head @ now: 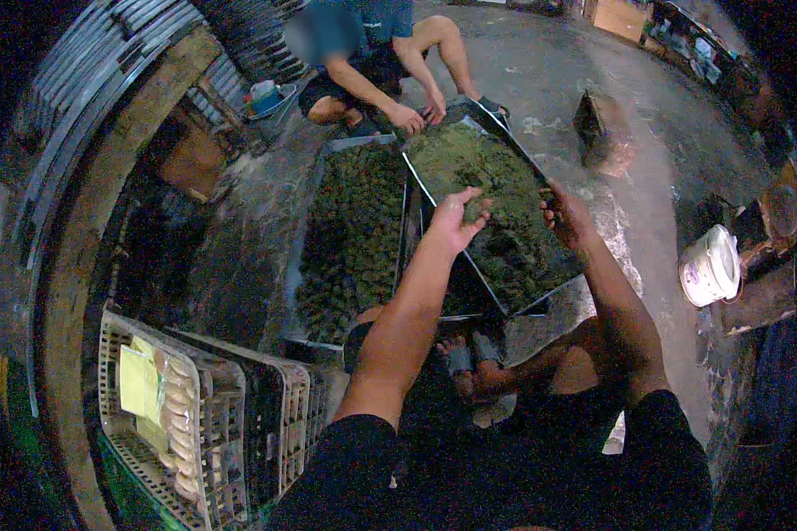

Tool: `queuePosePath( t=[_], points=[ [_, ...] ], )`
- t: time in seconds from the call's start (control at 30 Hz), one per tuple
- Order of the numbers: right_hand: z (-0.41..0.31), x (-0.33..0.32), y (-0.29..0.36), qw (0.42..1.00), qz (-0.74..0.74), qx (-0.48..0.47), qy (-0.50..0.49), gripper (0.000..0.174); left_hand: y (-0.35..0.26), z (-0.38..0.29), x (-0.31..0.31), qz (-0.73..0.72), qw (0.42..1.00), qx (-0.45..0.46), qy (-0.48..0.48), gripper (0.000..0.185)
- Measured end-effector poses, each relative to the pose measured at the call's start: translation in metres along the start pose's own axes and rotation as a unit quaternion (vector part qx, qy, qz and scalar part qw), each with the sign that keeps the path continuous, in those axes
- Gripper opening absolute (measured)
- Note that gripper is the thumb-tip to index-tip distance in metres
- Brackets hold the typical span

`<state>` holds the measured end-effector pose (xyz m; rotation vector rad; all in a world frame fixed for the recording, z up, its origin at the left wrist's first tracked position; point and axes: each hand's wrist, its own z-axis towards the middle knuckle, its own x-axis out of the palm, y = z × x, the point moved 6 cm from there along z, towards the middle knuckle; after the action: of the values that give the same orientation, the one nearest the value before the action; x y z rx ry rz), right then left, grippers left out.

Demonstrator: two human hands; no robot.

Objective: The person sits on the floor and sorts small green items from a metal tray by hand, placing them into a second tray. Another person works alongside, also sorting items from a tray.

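Note:
A shallow rectangular tray with thin metal-looking sides lies askew before me. Loose green-brown material fills its far half, and darker clumps cover the near half. Above the tray's left side is my left hand, its thumb and fingers apart over the material. My right hand is at the right rim with fingers curled inward; blur hides whether it grips anything. To the left lies a second tray of dark green clumps.
A co-worker squats opposite, both hands at the tray's far end. Plastic crates holding pale round items and yellow sheets stand at lower left. A white bucket is at right, and a block sits on the concrete floor.

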<state>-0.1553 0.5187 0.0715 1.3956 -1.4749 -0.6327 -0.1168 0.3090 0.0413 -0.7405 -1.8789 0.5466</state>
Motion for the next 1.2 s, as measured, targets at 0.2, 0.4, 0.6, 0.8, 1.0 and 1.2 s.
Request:
queuePosePath(
  t=[0.2,0.4,0.6,0.8,1.0,1.2],
  points=[
    [-0.006,-0.015,0.006,0.996,0.024,0.012,-0.079,0.037,-0.015,-0.006,-0.009,-0.094,0.99,-0.096,0.052,0.049],
    [-0.022,0.004,0.013,0.997,-0.004,-0.065,0.041,0.04,-0.017,-0.018,0.004,-0.037,0.999,-0.037,-0.01,0.058],
    [0.008,-0.003,-0.012,0.998,-0.035,-0.028,-0.046,0.03,-0.021,-0.024,0.007,-0.069,0.997,-0.025,-0.002,0.035],
    [0.035,-0.033,-0.028,0.992,0.098,0.083,0.018,0.029,-0.035,-0.033,-0.004,-0.022,0.999,-0.023,0.019,0.03],
    [0.003,-0.006,-0.011,0.997,-0.08,-0.005,-0.019,0.031,-0.035,-0.041,0.013,-0.096,0.992,-0.074,0.03,0.05],
    [0.001,0.014,-0.017,0.996,-0.067,-0.03,0.053,0.033,-0.032,-0.033,0.014,-0.091,0.994,-0.024,0.06,0.041]
  ],
)
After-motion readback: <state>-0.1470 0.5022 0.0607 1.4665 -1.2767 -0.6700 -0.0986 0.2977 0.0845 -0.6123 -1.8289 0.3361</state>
